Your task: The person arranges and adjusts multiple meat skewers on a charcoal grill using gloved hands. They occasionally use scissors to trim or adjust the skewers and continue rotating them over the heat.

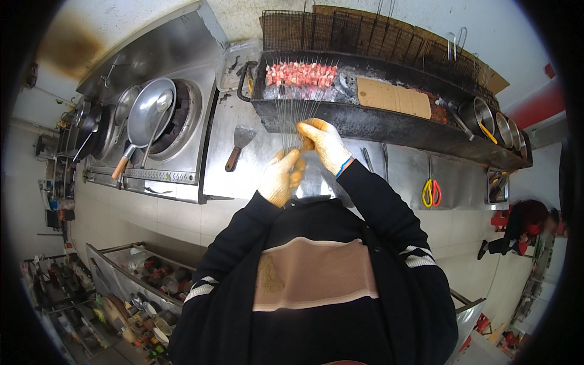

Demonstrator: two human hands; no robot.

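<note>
Metal skewers of cubed raw-looking meat (301, 74) lie side by side over the left end of a long black charcoal grill (365, 125). Their bare ends fan in towards me past the grill's front wall. My left hand (284, 175), in a yellowish-white work glove, is closed around the gathered ends. Just above and to the right, my right hand (321, 142), in a like glove with a blue cuff edge, has thumb and fingers pinched at the skewers' right side. A flat piece of cardboard (393, 97) lies on the grill, right of the meat.
A wooden-handled scraper (239, 146) lies on the steel counter (219, 178) at left. Farther left are a wok (148, 107) and a burner. Scissors (431, 192) and tongs (367, 159) lie right of my hands. Metal pots (483, 116) stand at the grill's right end. A person (524, 226) is at far right.
</note>
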